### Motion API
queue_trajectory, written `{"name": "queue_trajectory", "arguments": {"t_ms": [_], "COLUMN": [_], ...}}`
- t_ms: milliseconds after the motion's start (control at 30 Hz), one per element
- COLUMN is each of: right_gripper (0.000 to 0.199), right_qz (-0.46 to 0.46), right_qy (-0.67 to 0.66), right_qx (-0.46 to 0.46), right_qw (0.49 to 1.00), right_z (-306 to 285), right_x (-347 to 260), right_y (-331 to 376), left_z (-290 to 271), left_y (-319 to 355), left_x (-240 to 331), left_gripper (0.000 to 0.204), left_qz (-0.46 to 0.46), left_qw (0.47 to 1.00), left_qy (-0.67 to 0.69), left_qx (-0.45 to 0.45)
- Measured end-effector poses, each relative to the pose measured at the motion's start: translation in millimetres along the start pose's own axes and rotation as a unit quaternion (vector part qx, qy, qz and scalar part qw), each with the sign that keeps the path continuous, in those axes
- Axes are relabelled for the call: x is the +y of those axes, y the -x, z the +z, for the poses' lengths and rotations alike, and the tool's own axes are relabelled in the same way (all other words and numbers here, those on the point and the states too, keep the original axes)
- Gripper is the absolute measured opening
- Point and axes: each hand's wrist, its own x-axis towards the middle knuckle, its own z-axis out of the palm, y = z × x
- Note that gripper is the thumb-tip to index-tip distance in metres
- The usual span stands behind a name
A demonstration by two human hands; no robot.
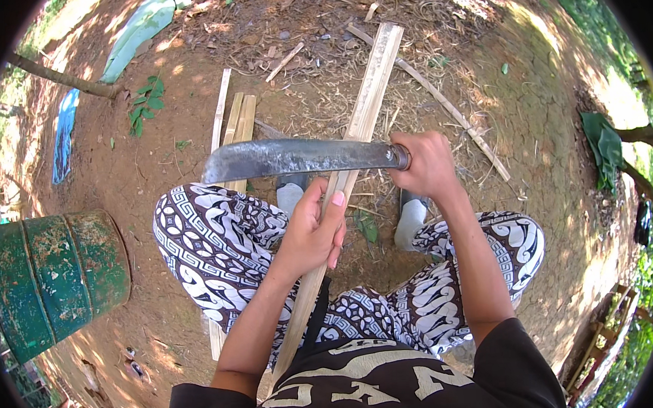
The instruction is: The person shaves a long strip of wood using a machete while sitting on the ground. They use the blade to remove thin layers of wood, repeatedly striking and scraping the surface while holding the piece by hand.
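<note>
My left hand (312,235) clamps the bamboo strip (359,120) steady while my right hand (423,164) grips the machete (301,157) crosswise against it.

Looks like an outdoor yard used as a rough work spot, not any indoor shop: bare reddish dirt ground (152,162) with dappled sun and greenery around the edges. Split bamboo strips (235,123) and shavings lie scattered about, and a rusty green metal drum (50,277) sits off to the side.
</note>
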Motion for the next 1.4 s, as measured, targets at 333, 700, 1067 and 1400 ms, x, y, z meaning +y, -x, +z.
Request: {"name": "queue_trajectory", "arguments": {"t_ms": [333,700,1067,1400], "right_gripper": [0.011,0.014,0.016,0.026], "right_qz": [0.019,0.123,-0.050,0.356], "right_qy": [0.079,-0.038,-0.011,0.086], "right_qx": [0.057,0.085,0.036,0.154], "right_qw": [0.995,0.988,0.998,0.918], "right_z": [20.5,2.2,21.7,-28.7], "right_x": [49.7,35.0,14.0,85.3], "right_y": [-2.0,-4.5,4.9,-38.5], "left_z": [1.8,-5.1,-2.1,-8.6], "left_y": [-2.8,-5.4,4.5,3.2], "left_x": [-6.0,-2.4,6.2,-3.8], "left_gripper": [0.019,0.022,0.028,0.023], "left_qz": [0.013,0.008,-0.014,-0.040], "left_qw": [0.999,0.997,0.999,0.986], "left_qy": [-0.048,-0.041,0.041,0.138], "left_qx": [0.018,0.058,-0.023,-0.082]}}
